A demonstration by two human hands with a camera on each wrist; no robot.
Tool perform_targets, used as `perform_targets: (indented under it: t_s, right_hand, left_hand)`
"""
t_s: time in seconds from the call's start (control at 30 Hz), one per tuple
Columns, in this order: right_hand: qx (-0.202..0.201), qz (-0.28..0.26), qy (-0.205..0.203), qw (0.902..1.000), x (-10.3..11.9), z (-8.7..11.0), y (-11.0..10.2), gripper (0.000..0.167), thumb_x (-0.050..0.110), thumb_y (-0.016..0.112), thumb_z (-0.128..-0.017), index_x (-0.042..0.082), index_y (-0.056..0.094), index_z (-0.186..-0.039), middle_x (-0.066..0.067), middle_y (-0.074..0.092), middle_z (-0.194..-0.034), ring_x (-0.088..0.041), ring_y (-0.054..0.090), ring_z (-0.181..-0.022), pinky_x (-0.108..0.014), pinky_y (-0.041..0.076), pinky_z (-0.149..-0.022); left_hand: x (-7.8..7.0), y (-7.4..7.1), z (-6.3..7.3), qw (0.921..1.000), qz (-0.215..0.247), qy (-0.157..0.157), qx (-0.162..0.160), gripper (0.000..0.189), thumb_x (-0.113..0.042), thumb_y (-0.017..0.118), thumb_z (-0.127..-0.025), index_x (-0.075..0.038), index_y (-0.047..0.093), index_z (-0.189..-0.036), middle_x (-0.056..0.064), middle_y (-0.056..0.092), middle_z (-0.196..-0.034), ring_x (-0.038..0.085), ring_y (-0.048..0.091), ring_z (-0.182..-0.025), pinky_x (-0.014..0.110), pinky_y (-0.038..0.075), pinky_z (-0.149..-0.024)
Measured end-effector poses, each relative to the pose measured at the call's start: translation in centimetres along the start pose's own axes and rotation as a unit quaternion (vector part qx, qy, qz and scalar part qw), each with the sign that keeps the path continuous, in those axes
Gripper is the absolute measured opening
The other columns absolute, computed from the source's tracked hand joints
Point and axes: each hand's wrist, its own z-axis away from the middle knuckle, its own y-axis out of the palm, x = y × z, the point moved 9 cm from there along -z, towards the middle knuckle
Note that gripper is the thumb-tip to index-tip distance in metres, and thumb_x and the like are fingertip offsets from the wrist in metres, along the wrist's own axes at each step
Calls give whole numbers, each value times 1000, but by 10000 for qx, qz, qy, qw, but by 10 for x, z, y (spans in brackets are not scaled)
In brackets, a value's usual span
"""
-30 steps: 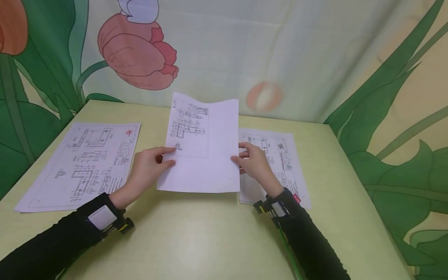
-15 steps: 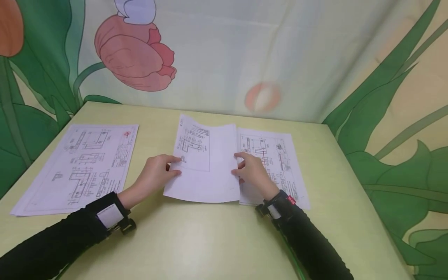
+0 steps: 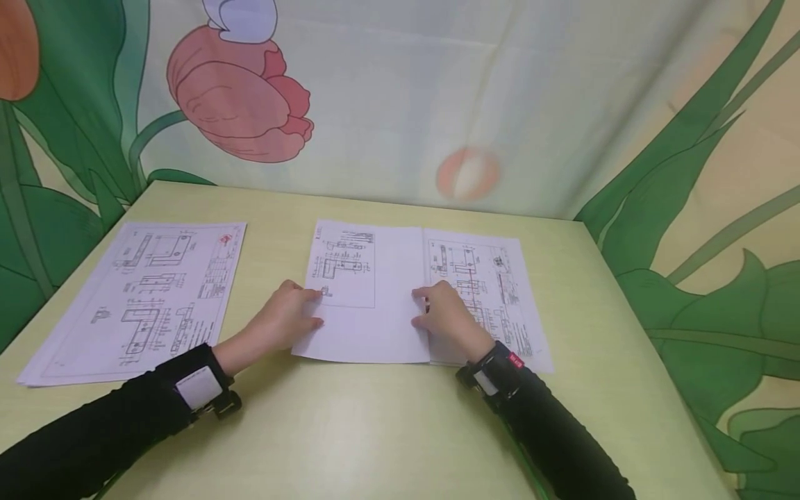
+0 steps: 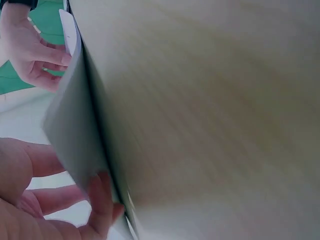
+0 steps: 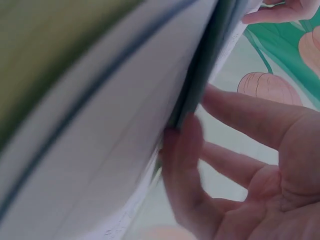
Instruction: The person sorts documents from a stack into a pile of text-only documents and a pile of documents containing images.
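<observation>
A white paper sheet (image 3: 375,332) with a printed part drawing in its upper left lies low over the middle of the table. My left hand (image 3: 284,318) pinches its left edge, thumb and fingertips on the margin. At the opposite edge my right hand (image 3: 448,316) holds the sheet the same way, above a second stack of drawings. The left wrist view shows the greyish underside of the sheet (image 4: 75,117) with fingertips (image 4: 101,192) against it. In the right wrist view, curled fingers (image 5: 185,165) meet the paper edge.
On the left of the table (image 3: 350,430) sits a stack of technical drawings (image 3: 81,333) with a small red mark. Another drawing page (image 3: 509,298), with red lines, lies partly under the right hand. A flower-printed curtain (image 3: 375,104) hangs behind the table.
Both hands have lowered the sheet from a tilted, raised position down to the tabletop. It now lies nearly flat, beside and slightly over the right-hand drawings.
</observation>
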Motion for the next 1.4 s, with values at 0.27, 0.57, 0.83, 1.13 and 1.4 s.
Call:
perform_targets:
  t_s: [0.27,0.57,0.83,1.13,1.4]
  right_hand:
    - [218,898,-664,9935,16,6,10,47,15,71,-82,6,59,-127,-14,44,-144,-34,40,-134,-42,31,-111]
    - [552,1102,-837,9888,21,12,18,56,26,66,-88,6,48,-137,-13,38,-148,-33,34,-138,-42,26,-113]
    - [600,1348,-1012,9839,22,16,20,59,27,67,-88,5,46,-138,-13,36,-148,-33,36,-136,-43,28,-112]
    - [515,1595,-1075,9800,24,17,15,58,28,65,-89,4,46,-138,-15,37,-148,-35,37,-135,-44,29,-111]
    - [548,1613,-1106,9792,23,16,14,58,28,63,-90,3,44,-139,-17,35,-148,-35,35,-136,-43,28,-112]
  left_hand:
    - [-1,11,5,9926,-1170,268,161,51,-17,75,-79,-4,61,-125,30,32,-146,49,35,-129,61,38,-96]
    - [-6,26,8,9853,-1387,604,787,56,-14,64,-88,5,44,-137,26,34,-147,45,32,-135,66,27,-103]
    - [-9,26,15,9851,-1326,644,881,57,-14,61,-90,7,40,-139,27,29,-149,45,27,-137,66,23,-105]
    - [-12,20,10,9856,-1309,751,757,57,-15,61,-90,5,40,-139,25,30,-149,44,28,-137,65,22,-106]
    - [32,-36,14,9959,-628,-159,633,77,-27,66,-87,12,29,-141,34,30,-144,50,31,-132,58,25,-108]
